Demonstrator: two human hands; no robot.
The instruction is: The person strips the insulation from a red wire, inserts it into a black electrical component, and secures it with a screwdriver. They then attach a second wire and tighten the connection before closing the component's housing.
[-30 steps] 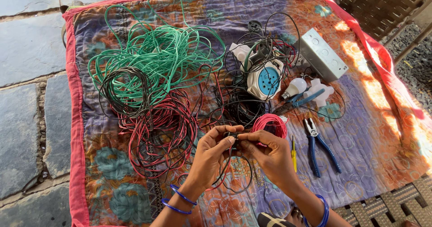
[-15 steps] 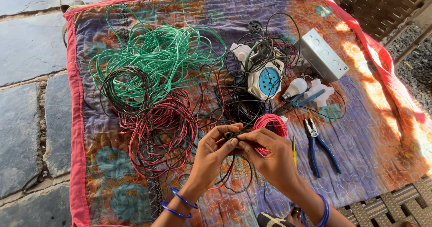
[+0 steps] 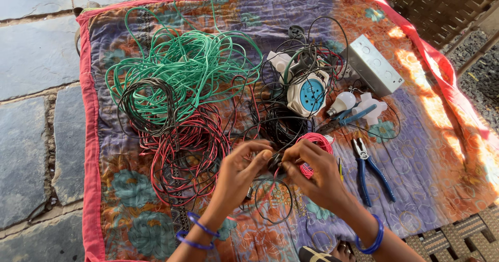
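Grey stone slabs (image 3: 31,69) fill the left side of the frame, and over them lies a large patterned cloth (image 3: 416,189) in purple and orange with a red border, which takes up most of the view. On the cloth, upper left of centre, sits the biggest heap, a loose tangle of green wire (image 3: 192,64); a smaller coil of dark wire (image 3: 148,103) overlaps its lower left edge. Below these, left of centre, spreads a tangle of red wire (image 3: 187,147). Thin black wire (image 3: 280,127) loops around the middle of the frame and runs down to the hands. At upper right rests a grey metal box (image 3: 373,70), tilted, and just left of it a white round socket with a blue face (image 3: 310,95), wrapped in black loops. Near these, right of centre, lie a white bulb (image 3: 341,102) and a white plastic holder (image 3: 371,108). Blue-handled pliers (image 3: 370,168) lie lower right, apart from the hands. A small coil of pink-red wire (image 3: 318,143) sits just above the right hand. At lower centre the left hand (image 3: 241,171) and right hand (image 3: 317,171) meet, fingertips of both pinched on a small dark piece (image 3: 274,161) joined to the black wire; what it is cannot be told. Both wrists carry blue bangles (image 3: 195,232).
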